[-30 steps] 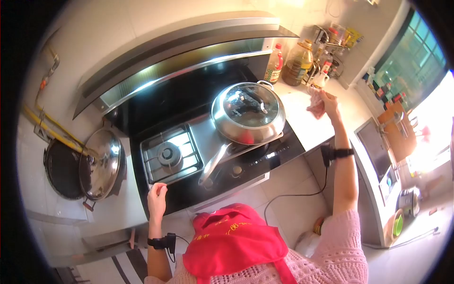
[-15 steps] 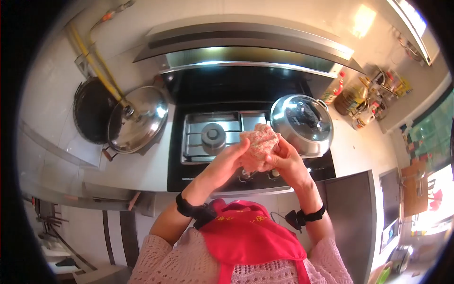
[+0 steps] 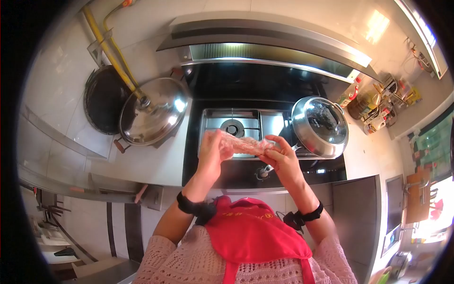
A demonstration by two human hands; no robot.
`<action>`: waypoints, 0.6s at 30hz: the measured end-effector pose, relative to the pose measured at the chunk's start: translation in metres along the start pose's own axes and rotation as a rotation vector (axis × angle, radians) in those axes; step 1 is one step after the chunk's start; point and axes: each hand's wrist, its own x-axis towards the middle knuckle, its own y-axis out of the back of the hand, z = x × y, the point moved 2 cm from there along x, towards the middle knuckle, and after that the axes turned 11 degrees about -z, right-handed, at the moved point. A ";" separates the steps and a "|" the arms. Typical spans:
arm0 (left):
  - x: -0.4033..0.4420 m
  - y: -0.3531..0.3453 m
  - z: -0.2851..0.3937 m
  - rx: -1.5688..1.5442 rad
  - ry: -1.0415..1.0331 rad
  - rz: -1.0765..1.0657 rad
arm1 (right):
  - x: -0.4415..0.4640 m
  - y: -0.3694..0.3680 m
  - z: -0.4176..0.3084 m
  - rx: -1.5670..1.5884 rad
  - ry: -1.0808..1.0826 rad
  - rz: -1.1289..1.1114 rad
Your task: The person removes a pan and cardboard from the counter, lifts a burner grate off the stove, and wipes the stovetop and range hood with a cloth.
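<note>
A pink-and-white textured cloth (image 3: 242, 145) is stretched between my two hands above the front of the gas stove (image 3: 201, 171). Its left end is gripped by my left hand (image 3: 211, 152), with the fingers closed over it. At the other end, my right hand (image 3: 282, 159) pinches the cloth between thumb and fingers. Behind the cloth, a bare burner (image 3: 232, 128) shows in the steel tray. A stove knob (image 3: 264, 172) lies below the cloth, near my right hand. Just right of that hand stands a steel pot (image 3: 331, 147) with a glass lid.
On the left counter sits a wok with a domed steel lid (image 3: 158, 111), and a dark pan (image 3: 105, 102) leans behind it. Oil and seasoning bottles (image 3: 366, 104) crowd the right back corner. A range hood (image 3: 265, 40) overhangs the stove.
The cloth was bunched up between my hands; now it is drawn out sideways into a band. My hands have moved farther apart. The view has shifted slightly.
</note>
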 end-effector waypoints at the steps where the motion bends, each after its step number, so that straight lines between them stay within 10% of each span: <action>1: 0.004 0.002 -0.001 0.023 -0.063 0.028 | -0.002 -0.005 0.005 0.007 -0.026 -0.025; 8: 0.034 0.012 -0.010 0.207 -0.053 0.119 | -0.011 -0.028 0.024 -0.189 -0.339 -0.160; 12: 0.026 -0.030 0.016 0.272 -0.075 -0.293 | 0.009 0.002 0.044 0.158 -0.252 -0.018; 15: -0.008 -0.068 0.026 1.075 -0.613 -0.447 | 0.027 0.001 0.052 0.503 -0.072 0.077; 17: -0.031 -0.074 0.026 1.386 -0.361 -0.792 | 0.048 0.024 0.091 0.730 0.163 -0.313; 18: -0.035 -0.068 0.013 1.264 -0.593 -0.866 | 0.042 0.010 0.084 0.741 0.239 -0.393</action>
